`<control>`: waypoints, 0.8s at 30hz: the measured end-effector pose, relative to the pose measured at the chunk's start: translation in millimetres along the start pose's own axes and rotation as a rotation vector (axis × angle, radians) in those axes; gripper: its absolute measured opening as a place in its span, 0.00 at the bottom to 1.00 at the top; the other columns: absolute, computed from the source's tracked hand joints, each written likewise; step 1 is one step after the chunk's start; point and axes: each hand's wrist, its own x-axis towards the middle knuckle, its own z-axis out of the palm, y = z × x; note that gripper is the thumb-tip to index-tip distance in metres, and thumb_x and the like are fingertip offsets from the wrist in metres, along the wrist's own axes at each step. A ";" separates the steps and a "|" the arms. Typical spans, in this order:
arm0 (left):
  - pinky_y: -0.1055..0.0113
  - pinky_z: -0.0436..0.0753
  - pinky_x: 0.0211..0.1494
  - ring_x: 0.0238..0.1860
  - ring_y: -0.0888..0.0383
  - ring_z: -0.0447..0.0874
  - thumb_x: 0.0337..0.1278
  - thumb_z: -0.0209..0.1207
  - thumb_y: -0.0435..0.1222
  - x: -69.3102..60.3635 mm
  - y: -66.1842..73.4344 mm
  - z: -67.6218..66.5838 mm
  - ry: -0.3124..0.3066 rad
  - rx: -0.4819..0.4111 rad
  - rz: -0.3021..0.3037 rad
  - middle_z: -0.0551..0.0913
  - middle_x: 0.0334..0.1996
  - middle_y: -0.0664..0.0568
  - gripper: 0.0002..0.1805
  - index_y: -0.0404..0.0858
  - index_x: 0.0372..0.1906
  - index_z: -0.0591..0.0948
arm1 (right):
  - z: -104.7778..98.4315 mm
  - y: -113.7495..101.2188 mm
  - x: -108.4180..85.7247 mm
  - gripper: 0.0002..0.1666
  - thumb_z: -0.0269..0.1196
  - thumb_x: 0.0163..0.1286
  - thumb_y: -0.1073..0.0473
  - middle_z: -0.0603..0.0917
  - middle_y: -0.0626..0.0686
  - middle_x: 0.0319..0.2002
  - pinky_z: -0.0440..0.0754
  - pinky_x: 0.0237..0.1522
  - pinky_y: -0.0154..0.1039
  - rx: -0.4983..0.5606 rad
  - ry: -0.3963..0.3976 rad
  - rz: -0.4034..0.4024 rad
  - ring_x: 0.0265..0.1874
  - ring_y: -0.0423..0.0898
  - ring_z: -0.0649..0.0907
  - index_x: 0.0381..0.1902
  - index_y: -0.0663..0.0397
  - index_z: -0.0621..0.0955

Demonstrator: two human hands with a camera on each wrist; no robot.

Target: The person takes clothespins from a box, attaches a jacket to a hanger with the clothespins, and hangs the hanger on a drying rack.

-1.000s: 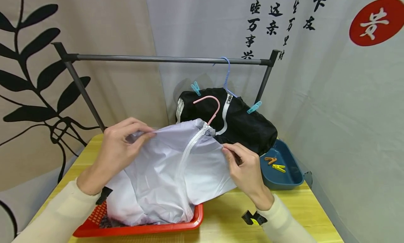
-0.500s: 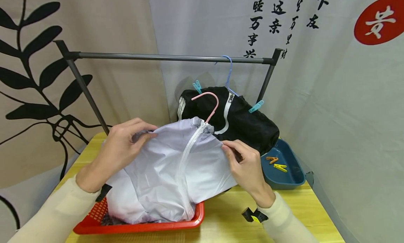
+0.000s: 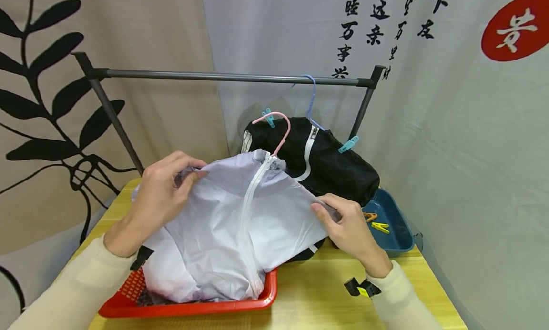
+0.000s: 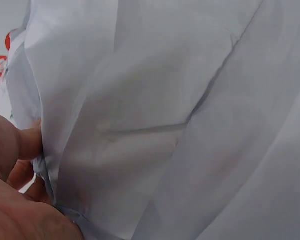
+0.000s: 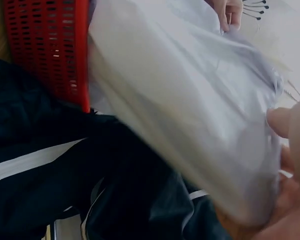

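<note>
A pale lavender-white zip jacket (image 3: pixel 206 220) is spread between both hands in the head view, its lower part in a red basket (image 3: pixel 188 311). A pink hanger (image 3: pixel 285 125) sticks out at its collar, the rest of the hanger hidden inside the cloth. My left hand (image 3: pixel 165 192) pinches the jacket's left shoulder edge between thumb and fingers. At the opposite shoulder, my right hand (image 3: pixel 349 225) grips the cloth, thumb in front. In the left wrist view, the jacket's folds (image 4: pixel 140 110) fill most of the frame beside the fingers.
Behind stands a dark metal rack (image 3: pixel 214 76). A black jacket (image 3: pixel 343 173) hangs there on a blue hanger (image 3: pixel 312 101), with teal clothespins (image 3: pixel 348 145) clipped on. A blue basin (image 3: pixel 401 230) at the right holds an orange and a yellow clothespin (image 3: pixel 380 227).
My right hand has moved right and slightly down along the jacket's shoulder, drawing the cloth wider. The pink hanger hook and collar have shifted up and left. My left hand has moved slightly.
</note>
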 end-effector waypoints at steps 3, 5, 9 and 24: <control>0.80 0.72 0.39 0.33 0.62 0.77 0.68 0.78 0.23 1.8 0.0 -0.5 0.006 -0.005 -0.016 0.93 0.39 0.50 0.09 0.38 0.46 0.95 | -2.4 3.3 -1.3 0.13 0.72 0.81 0.71 0.86 0.46 0.30 0.75 0.30 0.31 0.027 0.019 -0.001 0.29 0.38 0.80 0.42 0.46 0.93; 0.80 0.71 0.39 0.33 0.62 0.77 0.69 0.78 0.23 2.7 0.4 -0.8 0.009 -0.008 -0.027 0.93 0.39 0.50 0.09 0.38 0.47 0.95 | -3.2 4.2 -1.5 0.14 0.72 0.80 0.73 0.88 0.47 0.30 0.74 0.28 0.31 0.035 0.040 -0.010 0.28 0.38 0.81 0.41 0.47 0.93; 0.80 0.71 0.39 0.33 0.62 0.76 0.69 0.78 0.23 3.3 1.4 -0.7 0.013 -0.014 -0.043 0.93 0.39 0.50 0.10 0.39 0.47 0.96 | -3.5 4.0 -1.5 0.14 0.72 0.77 0.76 0.90 0.48 0.30 0.72 0.24 0.30 0.025 0.079 -0.041 0.26 0.37 0.81 0.43 0.51 0.94; 0.77 0.72 0.46 0.42 0.54 0.87 0.70 0.81 0.31 2.4 2.4 -3.4 -0.004 -0.019 -0.105 0.94 0.47 0.46 0.13 0.40 0.55 0.95 | -4.3 7.9 -2.6 0.10 0.73 0.76 0.76 0.80 0.50 0.22 0.67 0.20 0.29 0.044 0.122 -0.072 0.21 0.37 0.80 0.44 0.57 0.94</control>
